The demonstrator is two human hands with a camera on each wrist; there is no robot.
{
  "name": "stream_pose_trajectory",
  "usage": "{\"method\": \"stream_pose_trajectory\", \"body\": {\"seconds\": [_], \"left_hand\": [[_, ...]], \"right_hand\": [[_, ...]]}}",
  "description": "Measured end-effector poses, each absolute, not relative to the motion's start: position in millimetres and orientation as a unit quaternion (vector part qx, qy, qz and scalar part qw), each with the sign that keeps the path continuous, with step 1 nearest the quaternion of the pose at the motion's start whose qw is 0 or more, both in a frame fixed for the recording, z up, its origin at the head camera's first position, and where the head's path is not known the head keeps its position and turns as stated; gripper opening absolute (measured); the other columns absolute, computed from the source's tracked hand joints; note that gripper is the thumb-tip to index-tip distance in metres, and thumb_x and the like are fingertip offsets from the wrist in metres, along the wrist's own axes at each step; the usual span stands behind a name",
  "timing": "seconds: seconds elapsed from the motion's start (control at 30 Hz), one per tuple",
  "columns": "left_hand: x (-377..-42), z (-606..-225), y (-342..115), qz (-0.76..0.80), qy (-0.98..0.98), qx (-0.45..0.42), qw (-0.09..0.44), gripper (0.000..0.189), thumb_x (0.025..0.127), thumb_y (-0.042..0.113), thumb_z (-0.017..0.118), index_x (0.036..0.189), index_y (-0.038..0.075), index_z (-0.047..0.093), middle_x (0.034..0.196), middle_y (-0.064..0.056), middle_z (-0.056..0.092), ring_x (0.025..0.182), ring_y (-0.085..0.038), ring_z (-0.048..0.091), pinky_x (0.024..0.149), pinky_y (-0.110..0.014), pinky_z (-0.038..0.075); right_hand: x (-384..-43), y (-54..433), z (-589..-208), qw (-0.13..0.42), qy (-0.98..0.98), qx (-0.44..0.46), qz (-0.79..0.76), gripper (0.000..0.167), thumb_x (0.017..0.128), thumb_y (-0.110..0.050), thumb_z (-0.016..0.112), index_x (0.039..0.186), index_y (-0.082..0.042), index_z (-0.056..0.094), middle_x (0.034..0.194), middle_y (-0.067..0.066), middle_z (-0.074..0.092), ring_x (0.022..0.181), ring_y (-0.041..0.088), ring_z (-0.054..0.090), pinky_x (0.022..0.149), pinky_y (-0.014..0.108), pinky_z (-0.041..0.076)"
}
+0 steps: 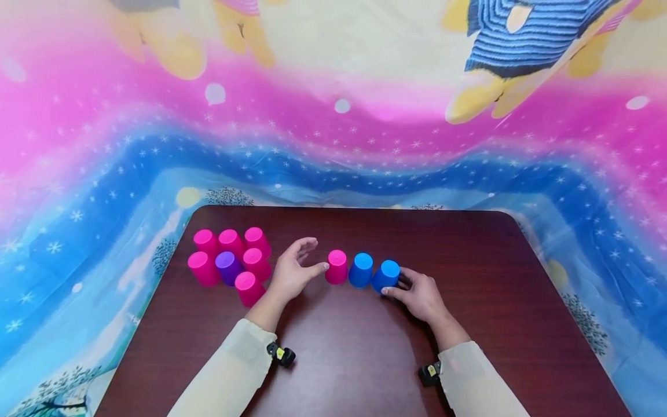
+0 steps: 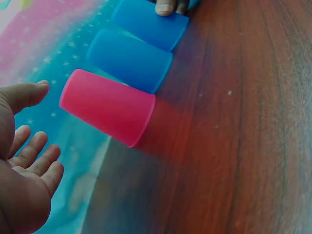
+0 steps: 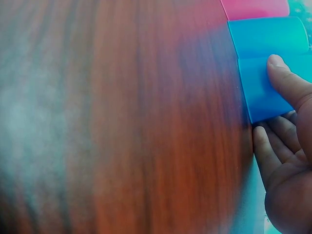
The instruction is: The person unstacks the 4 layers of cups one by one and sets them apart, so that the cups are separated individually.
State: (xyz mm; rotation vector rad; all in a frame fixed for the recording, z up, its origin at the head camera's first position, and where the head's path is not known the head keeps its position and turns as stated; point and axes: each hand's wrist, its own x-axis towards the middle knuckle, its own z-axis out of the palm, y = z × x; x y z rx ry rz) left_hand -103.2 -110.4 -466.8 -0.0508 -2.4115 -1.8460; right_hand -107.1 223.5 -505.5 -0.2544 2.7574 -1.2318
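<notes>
Three upside-down cups stand in a row at mid-table: a pink cup (image 1: pixel 336 268), a blue cup (image 1: pixel 361 270) in the middle and another blue cup (image 1: pixel 386 274) at the right end. My right hand (image 1: pixel 424 296) grips the right-end blue cup from its right side, with the thumb (image 3: pixel 285 80) across its near face and the fingers behind it. Just left of the pink cup is my left hand (image 1: pixel 290 272), holding nothing. In the left wrist view its fingers are loosely spread and the thumb (image 2: pixel 29 95) stands apart from the pink cup.
Several more upside-down pink cups (image 1: pixel 203 269) stand grouped at the left of the dark wooden table (image 1: pixel 354 353), with one purple cup (image 1: pixel 228 268) among them. A patterned cloth (image 1: pixel 333 139) hangs behind the table's far edge.
</notes>
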Motion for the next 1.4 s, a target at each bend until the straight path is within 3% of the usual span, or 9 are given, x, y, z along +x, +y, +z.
{"method": "stream_pose_trajectory", "body": {"seconds": [0.27,0.53,1.0,1.4], "left_hand": [[-111.8,-482.2,-91.7,-0.598,-0.801,-0.022,0.016,0.070,0.078,0.019,0.092,0.140,0.015,0.059,0.137,-0.003,0.063,0.132,-0.029,0.058,0.112,-0.044,0.047],[-111.0,-491.3,-80.8,-0.599,-0.800,-0.002,-0.001,0.070,0.078,0.017,0.092,0.141,0.016,0.059,0.137,-0.010,0.062,0.128,-0.035,0.060,0.105,-0.047,0.053],[-108.5,-498.9,-74.1,-0.610,-0.792,-0.003,0.017,0.064,0.079,0.014,0.091,0.136,0.013,0.062,0.131,-0.011,0.065,0.124,-0.034,0.061,0.105,-0.047,0.053],[-98.4,-465.9,-93.9,-0.621,-0.782,-0.001,0.054,0.063,0.081,0.019,0.090,0.138,0.020,0.063,0.132,-0.003,0.066,0.125,-0.027,0.061,0.103,-0.045,0.054]], "right_hand": [[-107.5,223.8,-507.4,0.049,0.906,-0.088,-0.410,0.078,0.084,-0.053,0.083,0.145,-0.010,0.060,0.135,0.014,0.068,0.121,0.036,0.067,0.098,0.052,0.056],[-107.7,223.8,-507.0,0.052,0.907,-0.084,-0.408,0.078,0.084,-0.053,0.082,0.145,-0.010,0.060,0.135,0.014,0.068,0.121,0.036,0.067,0.098,0.053,0.055],[-106.7,222.9,-507.0,0.056,0.909,-0.083,-0.405,0.078,0.084,-0.052,0.083,0.146,-0.011,0.059,0.136,0.014,0.067,0.121,0.035,0.067,0.098,0.052,0.056],[-107.3,222.6,-504.7,0.056,0.907,-0.088,-0.409,0.077,0.085,-0.049,0.083,0.146,-0.009,0.058,0.137,0.016,0.066,0.122,0.037,0.067,0.098,0.052,0.056]]}}
